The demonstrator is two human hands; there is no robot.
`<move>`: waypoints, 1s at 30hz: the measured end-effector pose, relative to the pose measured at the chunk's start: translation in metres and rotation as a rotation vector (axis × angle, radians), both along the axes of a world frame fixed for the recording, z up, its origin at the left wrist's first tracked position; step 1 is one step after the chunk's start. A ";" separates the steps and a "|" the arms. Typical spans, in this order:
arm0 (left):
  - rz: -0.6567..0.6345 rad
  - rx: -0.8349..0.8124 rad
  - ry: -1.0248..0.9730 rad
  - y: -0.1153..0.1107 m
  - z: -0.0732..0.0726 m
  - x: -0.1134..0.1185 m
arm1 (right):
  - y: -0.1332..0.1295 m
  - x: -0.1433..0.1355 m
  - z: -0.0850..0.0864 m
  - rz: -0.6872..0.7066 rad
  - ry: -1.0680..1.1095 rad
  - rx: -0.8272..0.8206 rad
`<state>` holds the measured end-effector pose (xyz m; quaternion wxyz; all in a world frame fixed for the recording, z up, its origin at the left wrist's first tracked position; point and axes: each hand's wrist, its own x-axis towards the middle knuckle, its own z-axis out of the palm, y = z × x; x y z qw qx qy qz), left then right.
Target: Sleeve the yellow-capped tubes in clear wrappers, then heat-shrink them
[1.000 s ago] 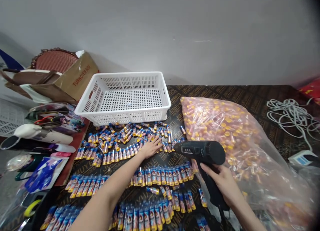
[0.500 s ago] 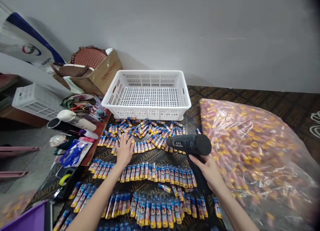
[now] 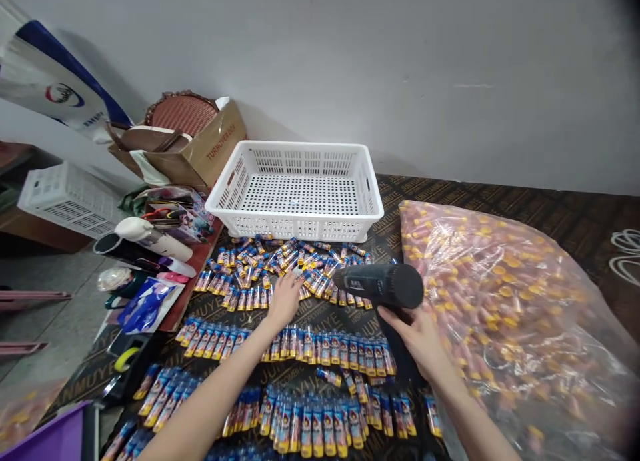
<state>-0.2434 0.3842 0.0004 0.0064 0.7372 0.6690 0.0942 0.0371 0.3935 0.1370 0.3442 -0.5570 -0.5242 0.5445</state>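
Note:
My right hand (image 3: 417, 334) is wrapped round the handle of a black heat gun (image 3: 377, 284), whose barrel points left over the small bottles. My left hand (image 3: 285, 296) is over the loose pile, fingers stretched out and touching small bottles (image 3: 250, 298) with blue tops and yellow bottoms; its fingertips partly cover them. Some of these lie side by side in a short row at the pile's front edge, others are jumbled behind. Closer to me, long rows of the same bottles (image 3: 345, 351) lie on the dark printed cloth (image 3: 330, 313).
A white plastic basket (image 3: 295, 226) stands behind the pile. To the right lies a big clear bag (image 3: 500, 281) of pink and yellow pieces. At left are a cardboard box (image 3: 215, 144), bottles (image 3: 155, 241) and a black tape dispenser (image 3: 127, 364).
My left hand has moved right along the front of the pile, uncovering bottles at its left. The heat gun and my right hand stay almost in place.

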 end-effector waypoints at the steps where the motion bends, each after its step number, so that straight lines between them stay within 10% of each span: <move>1: -0.123 0.007 0.021 0.010 -0.004 0.016 | -0.003 0.013 0.001 -0.037 -0.035 0.004; 4: -0.530 0.006 0.082 0.036 -0.019 0.049 | -0.013 0.048 0.005 -0.138 -0.111 -0.022; 7: -0.664 -0.012 0.145 0.059 -0.033 0.050 | -0.021 0.070 0.007 -0.198 -0.161 -0.081; 17: -0.268 0.006 0.228 0.090 -0.018 -0.047 | -0.022 0.062 -0.026 -0.107 -0.176 -0.116; 30: 0.178 0.097 0.127 0.018 0.029 -0.099 | -0.014 -0.015 -0.008 0.051 -0.024 -0.069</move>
